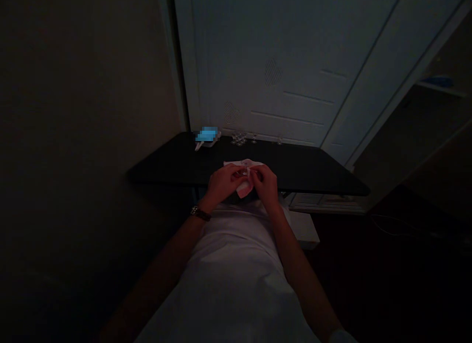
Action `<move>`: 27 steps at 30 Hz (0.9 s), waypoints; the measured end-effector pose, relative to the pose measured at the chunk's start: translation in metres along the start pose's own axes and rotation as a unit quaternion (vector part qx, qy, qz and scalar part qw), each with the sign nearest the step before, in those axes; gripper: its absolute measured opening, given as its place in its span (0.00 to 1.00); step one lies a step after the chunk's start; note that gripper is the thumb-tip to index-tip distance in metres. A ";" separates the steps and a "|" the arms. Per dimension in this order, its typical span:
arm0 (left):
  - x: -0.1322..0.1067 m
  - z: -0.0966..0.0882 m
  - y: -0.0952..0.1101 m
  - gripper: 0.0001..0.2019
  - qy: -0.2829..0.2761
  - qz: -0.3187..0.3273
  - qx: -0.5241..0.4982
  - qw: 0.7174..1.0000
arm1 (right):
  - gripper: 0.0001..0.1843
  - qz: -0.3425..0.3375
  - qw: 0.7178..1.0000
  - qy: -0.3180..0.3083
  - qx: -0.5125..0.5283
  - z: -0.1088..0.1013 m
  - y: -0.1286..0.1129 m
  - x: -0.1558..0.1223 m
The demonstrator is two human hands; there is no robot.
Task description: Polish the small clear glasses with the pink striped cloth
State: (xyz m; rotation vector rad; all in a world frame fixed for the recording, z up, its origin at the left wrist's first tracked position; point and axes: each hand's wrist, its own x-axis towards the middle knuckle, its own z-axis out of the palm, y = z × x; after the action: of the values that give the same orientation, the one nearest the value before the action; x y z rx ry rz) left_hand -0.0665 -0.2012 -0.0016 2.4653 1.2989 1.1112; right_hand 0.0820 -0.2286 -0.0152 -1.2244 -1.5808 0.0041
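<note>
Cloth, white, centre of frame, bunched between both hands above the near edge of the black worktop. Left hand and right hand both pinched closed on it, fingertips meeting. Something small may sit in the folds; too dim to tell. Likely soft, light, limp: best held by gathered folds, not a loose corner. Small glasses grouped at worktop's back edge, upper centre. Watch on left wrist.

A crumpled white sheet, cloth or paper, sits at frame centre over the black desk's near edge. The left hand and right hand pinch it.
</note>
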 end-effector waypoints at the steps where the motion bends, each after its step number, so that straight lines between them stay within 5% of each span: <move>1: 0.000 -0.001 -0.001 0.15 -0.002 0.006 -0.001 1.000 | 0.09 0.003 1.000 -0.002 -0.006 0.000 0.001 0.000; 13: -0.001 0.004 -0.003 0.13 0.008 -0.006 -0.014 1.000 | 0.09 0.020 0.998 -0.040 -0.055 0.000 0.001 0.005; 27: 0.002 0.004 0.000 0.12 0.031 -0.033 -0.025 0.999 | 0.09 0.015 1.000 0.006 0.004 0.001 0.001 0.001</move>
State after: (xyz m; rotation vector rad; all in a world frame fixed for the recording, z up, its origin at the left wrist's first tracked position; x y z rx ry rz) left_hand -0.0632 -0.1995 -0.0033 2.3519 1.3426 1.1979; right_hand 0.0825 -0.2270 -0.0159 -1.2397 -1.5517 0.0218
